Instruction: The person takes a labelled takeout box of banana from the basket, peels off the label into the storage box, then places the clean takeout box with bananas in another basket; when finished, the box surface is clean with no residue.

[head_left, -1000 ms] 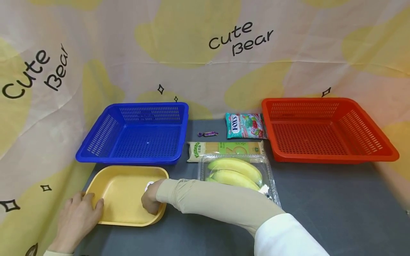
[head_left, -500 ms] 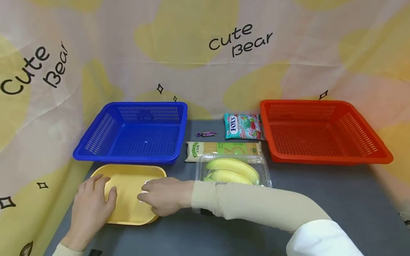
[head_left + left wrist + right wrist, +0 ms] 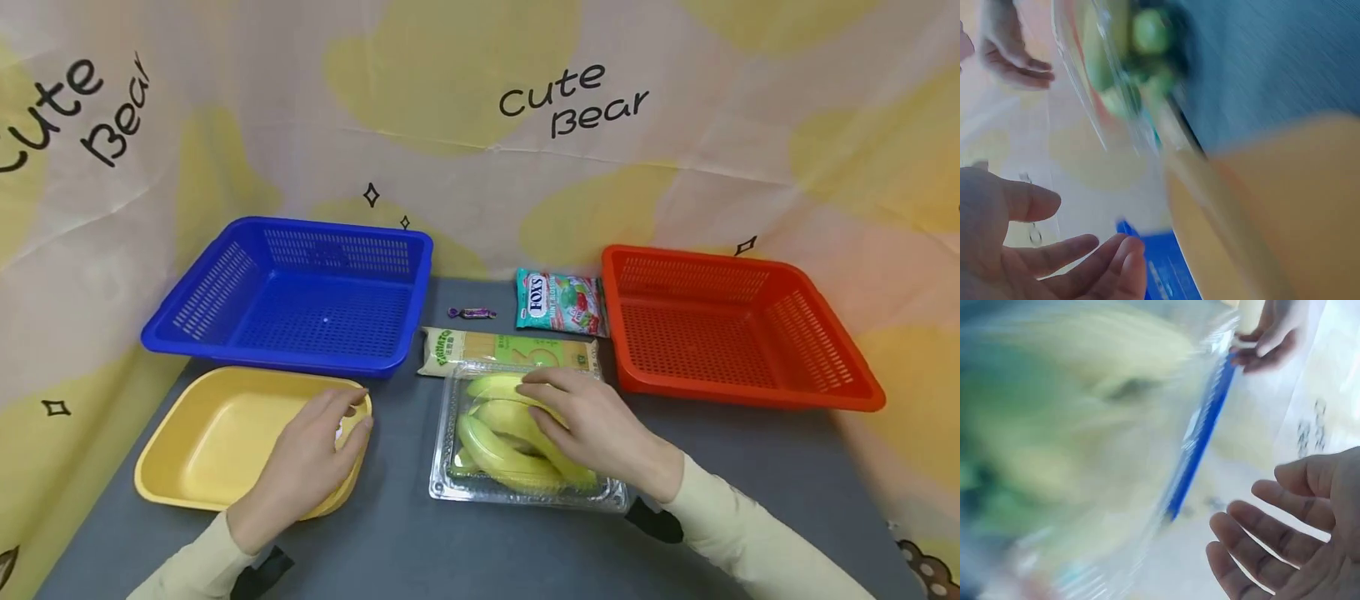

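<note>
In the head view my left hand (image 3: pixel 303 454), fingers loosely bent, is over the right end of the yellow tray (image 3: pixel 187 392). A small white patch at that end is mostly hidden by the hand. The left wrist view shows the same hand (image 3: pixel 1066 250) with its fingers spread and nothing in them. My right hand (image 3: pixel 600 429) is over the right part of a clear plastic box (image 3: pixel 444 433) with several greenish-yellow bananas (image 3: pixel 495 454) in it. Relaxed, holding nothing, the right hand (image 3: pixel 1291 531) appears beside the box in the right wrist view.
Behind the tray stands a blue basket (image 3: pixel 270 358), and a red basket (image 3: pixel 750 392) is at the right. Between them lie a purple-wrapped candy (image 3: pixel 472 313), a FOX'S candy bag (image 3: pixel 558 302) and a noodle pack (image 3: pixel 480 345). A printed cloth (image 3: pixel 450 100) hangs behind.
My right hand has left the tray's right end and moved right to the banana box. The left hand has come across from the tray's left side to its right end.
</note>
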The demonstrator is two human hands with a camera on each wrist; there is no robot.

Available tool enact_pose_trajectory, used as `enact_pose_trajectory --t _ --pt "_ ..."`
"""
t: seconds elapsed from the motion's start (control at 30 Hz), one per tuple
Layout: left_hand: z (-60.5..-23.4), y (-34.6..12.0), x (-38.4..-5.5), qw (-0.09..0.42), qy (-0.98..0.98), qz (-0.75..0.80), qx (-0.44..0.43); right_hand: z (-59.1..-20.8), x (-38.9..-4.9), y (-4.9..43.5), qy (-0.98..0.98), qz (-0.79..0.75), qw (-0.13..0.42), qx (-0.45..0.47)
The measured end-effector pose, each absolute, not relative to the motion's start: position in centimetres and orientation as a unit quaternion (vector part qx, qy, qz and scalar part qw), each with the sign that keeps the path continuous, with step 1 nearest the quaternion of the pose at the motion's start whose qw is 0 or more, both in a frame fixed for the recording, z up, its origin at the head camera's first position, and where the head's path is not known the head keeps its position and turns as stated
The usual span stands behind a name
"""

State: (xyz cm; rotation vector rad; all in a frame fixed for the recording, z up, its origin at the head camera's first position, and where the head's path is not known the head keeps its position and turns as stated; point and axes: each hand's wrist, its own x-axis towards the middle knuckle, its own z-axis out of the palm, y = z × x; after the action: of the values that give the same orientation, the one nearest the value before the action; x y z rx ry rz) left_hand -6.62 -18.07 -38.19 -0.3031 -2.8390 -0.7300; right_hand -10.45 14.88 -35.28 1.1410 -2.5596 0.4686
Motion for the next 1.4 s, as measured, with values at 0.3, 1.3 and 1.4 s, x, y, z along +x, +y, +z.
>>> enact_pose_trajectory --t 0.3,1.3,1.4 --pt "-38.1 -14.0 -7.5 -0.077 -0.925 -0.362 -0.086 -38.7 -8.4 22.2 -0.941 0.216 0.164 0.204" --pt "-39.8 -11.6 -7.2 -0.189 -0.874 -0.446 -0.029 -40.5 -6.4 22.8 -0.891 0.414 -0.183 0.0" --pt "-39.6 -11.9 -7.2 -0.184 -0.874 -0.449 -0.032 -40.3 -6.2 22.8 -0.889 0.421 -0.182 0.003"
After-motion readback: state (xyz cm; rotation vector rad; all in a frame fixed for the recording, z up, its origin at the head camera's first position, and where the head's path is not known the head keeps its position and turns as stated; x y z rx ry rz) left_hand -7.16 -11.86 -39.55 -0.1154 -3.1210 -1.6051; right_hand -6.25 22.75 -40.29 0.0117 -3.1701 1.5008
